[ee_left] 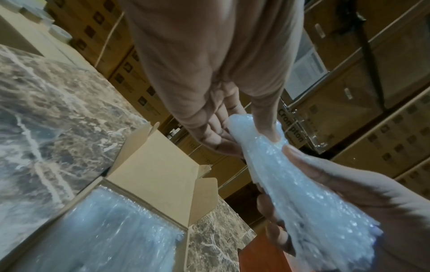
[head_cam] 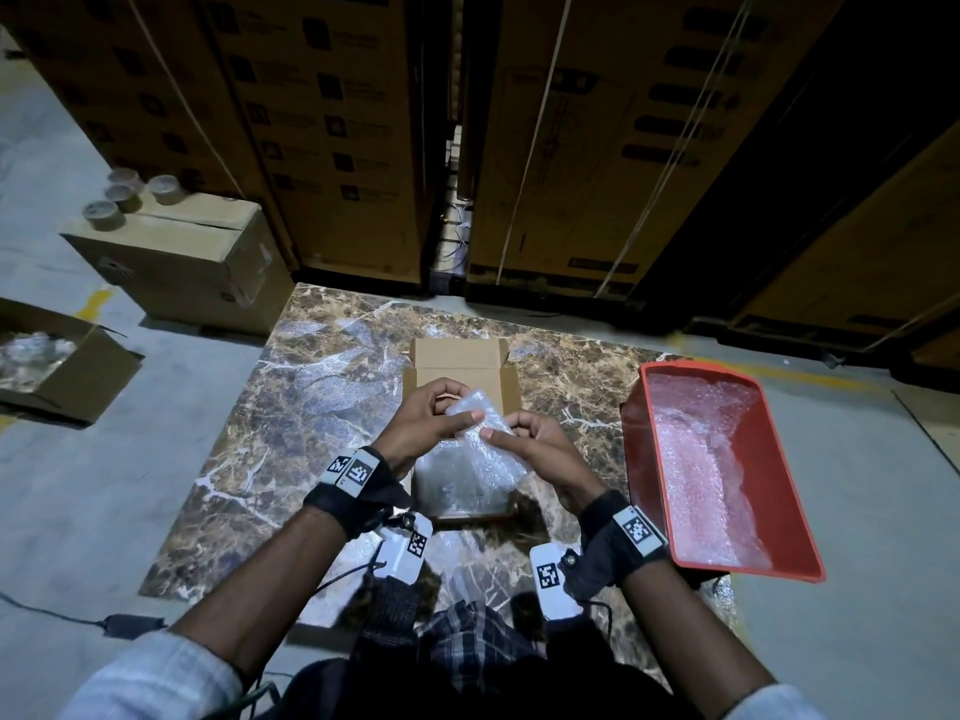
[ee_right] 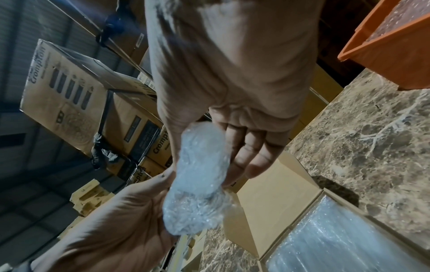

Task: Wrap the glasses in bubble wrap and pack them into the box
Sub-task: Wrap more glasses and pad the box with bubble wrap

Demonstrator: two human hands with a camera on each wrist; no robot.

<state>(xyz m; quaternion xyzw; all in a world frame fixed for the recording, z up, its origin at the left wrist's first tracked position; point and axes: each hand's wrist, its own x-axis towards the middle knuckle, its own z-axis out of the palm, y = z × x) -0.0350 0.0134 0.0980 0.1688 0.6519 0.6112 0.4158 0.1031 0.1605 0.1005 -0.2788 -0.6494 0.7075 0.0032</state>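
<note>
Both hands hold one bubble-wrap bundle (head_cam: 480,433) above the small open cardboard box (head_cam: 457,356) on the marble slab. My left hand (head_cam: 434,415) pinches its far end between thumb and fingers. My right hand (head_cam: 524,433) grips the nearer part, where the wrap fans out. In the left wrist view the bundle (ee_left: 300,184) runs from the left hand's thumb (ee_left: 267,127) down into the right hand (ee_left: 349,187). The right wrist view shows the rolled bundle (ee_right: 200,176) between both palms. Whatever is inside the wrap is hidden. Bubble wrap (head_cam: 457,480) lines the box.
A red plastic bin (head_cam: 800,511) with bubble wrap inside stands on the right of the slab (head_cam: 322,407). Large cartons (head_cam: 337,122) form a wall behind. On the floor at left sit a carton bearing tape rolls (head_cam: 124,197) and an open box (head_cam: 83,376).
</note>
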